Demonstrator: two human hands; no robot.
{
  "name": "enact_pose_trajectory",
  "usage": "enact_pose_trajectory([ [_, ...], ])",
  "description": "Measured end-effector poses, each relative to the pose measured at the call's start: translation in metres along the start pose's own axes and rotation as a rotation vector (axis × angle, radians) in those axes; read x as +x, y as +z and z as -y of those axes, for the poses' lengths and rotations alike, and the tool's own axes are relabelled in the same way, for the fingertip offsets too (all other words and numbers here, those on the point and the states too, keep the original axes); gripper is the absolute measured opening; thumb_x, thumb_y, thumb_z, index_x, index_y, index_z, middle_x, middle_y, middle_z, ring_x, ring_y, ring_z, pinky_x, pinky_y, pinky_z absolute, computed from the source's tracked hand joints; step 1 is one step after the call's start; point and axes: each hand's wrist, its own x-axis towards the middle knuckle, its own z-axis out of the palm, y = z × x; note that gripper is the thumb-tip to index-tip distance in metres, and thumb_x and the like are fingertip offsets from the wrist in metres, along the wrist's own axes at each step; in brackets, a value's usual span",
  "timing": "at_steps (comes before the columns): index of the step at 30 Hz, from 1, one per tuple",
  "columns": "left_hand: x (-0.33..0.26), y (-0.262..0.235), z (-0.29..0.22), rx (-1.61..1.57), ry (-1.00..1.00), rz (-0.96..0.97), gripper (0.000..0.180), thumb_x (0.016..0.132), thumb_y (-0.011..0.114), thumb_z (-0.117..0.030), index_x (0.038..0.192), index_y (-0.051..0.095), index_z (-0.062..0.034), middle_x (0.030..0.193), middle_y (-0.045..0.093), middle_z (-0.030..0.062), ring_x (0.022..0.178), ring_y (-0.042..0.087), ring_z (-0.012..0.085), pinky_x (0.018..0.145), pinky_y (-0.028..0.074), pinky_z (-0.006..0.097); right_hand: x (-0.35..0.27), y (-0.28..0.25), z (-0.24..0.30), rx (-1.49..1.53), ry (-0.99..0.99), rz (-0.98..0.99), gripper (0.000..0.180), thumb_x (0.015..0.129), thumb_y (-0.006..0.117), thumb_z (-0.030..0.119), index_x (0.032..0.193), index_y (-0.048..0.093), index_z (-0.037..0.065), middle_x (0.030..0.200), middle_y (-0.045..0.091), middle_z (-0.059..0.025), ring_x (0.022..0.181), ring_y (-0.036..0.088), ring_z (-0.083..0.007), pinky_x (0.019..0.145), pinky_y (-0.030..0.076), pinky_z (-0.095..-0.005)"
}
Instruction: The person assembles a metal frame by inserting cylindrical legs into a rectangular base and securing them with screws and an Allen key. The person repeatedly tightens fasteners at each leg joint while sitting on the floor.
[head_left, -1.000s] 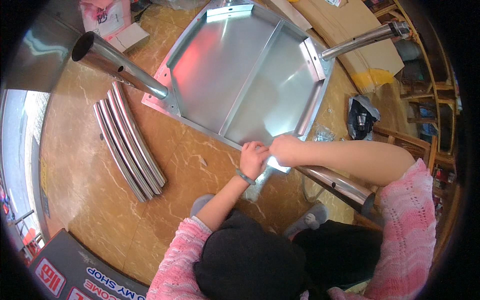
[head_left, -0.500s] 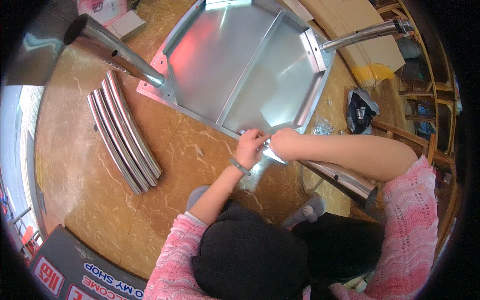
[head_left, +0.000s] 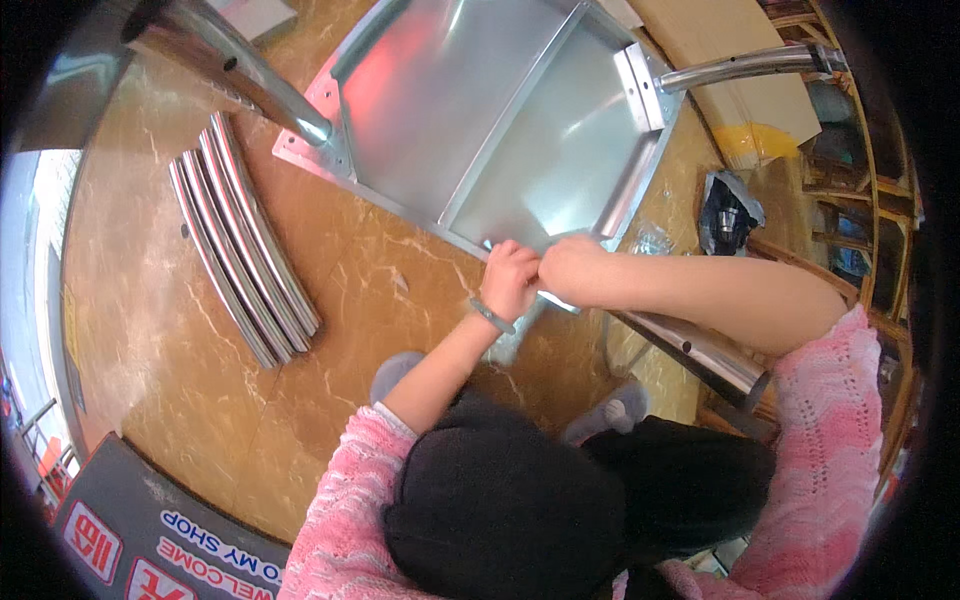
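Note:
A grey metal tabletop frame (head_left: pixel 420 110) lies with its hollow side up, a cross bar (head_left: pixel 510 120) running over it. At its near corner my left hand (head_left: pixel 512 282) and my right hand (head_left: pixel 575 272) press close together, both with curled fingers. A small shiny tip shows by my left fingertips; what either hand grips is hidden. A bright corner plate shows partly below the hands. From that corner a shiny tubular leg (head_left: pixel 725 368) extends toward the lower right, under my right forearm. Other legs stand at the left corner (head_left: pixel 265 95) and the right corner (head_left: pixel 740 70).
Several curved chrome tubes (head_left: pixel 248 245) lie on the marbled floor to the left. A clear bag (head_left: pixel 652 238) and a dark open packet (head_left: pixel 727 218) sit to the right, near cardboard (head_left: pixel 725 80) and wooden shelving (head_left: pixel 865 225). A printed mat (head_left: pixel 150 480) is at lower left.
My left fingers have drawn in closer to my right hand, covering the shiny part seen between them. The view has shifted slightly, moving the tabletop frame and tubes upward.

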Motion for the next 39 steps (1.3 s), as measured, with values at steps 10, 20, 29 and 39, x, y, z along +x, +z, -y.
enact_pose_trajectory([
  [10, -0.002, 0.004, 0.0, -0.03, 0.017, -0.031, 0.014, 0.056, 0.061, -0.002, 0.07, 0.061, -0.0064, 0.075, 0.059, 0.0035, 0.074, 0.05, 0.0255, 0.067, 0.042, 0.036, 0.003, 0.009, -0.007, -0.073, -0.138, 0.035, 0.01, 0.07, 0.058, 0.008, 0.076, 0.065, 0.004, 0.078, 0.065, -0.0114, 0.074, 0.063, -0.0252, 0.063, 0.051, -0.0366],
  [20, -0.002, 0.005, 0.003, -0.024, 0.092, -0.063, 0.023, 0.053, 0.055, 0.004, 0.072, 0.062, -0.0072, 0.073, 0.057, 0.0052, 0.072, 0.049, 0.0259, 0.066, 0.042, 0.035, 0.012, 0.007, -0.033, 0.459, 0.022, 0.097, 0.009, 0.071, 0.055, 0.007, 0.072, 0.063, 0.002, 0.07, 0.061, -0.0136, 0.067, 0.062, -0.0248, 0.059, 0.049, -0.0363],
  [29, -0.003, 0.002, 0.001, 0.001, 0.077, -0.022, 0.02, 0.056, 0.053, 0.001, 0.072, 0.061, -0.0068, 0.075, 0.056, 0.0045, 0.073, 0.048, 0.026, 0.065, 0.042, 0.036, -0.002, 0.011, -0.021, -0.399, -0.48, -0.201, 0.011, 0.067, 0.058, 0.013, 0.063, 0.064, 0.005, 0.068, 0.059, -0.0114, 0.065, 0.059, -0.0254, 0.055, 0.048, -0.0345],
  [39, -0.004, 0.001, -0.003, -0.104, 0.062, -0.096, 0.015, 0.058, 0.058, 0.001, 0.072, 0.06, -0.004, 0.073, 0.056, 0.0066, 0.072, 0.049, 0.0267, 0.065, 0.043, 0.035, -0.004, 0.002, 0.001, 0.032, 0.0, -0.027, 0.012, 0.069, 0.056, 0.006, 0.075, 0.065, 0.005, 0.08, 0.065, -0.012, 0.079, 0.063, -0.0252, 0.066, 0.051, -0.0336],
])
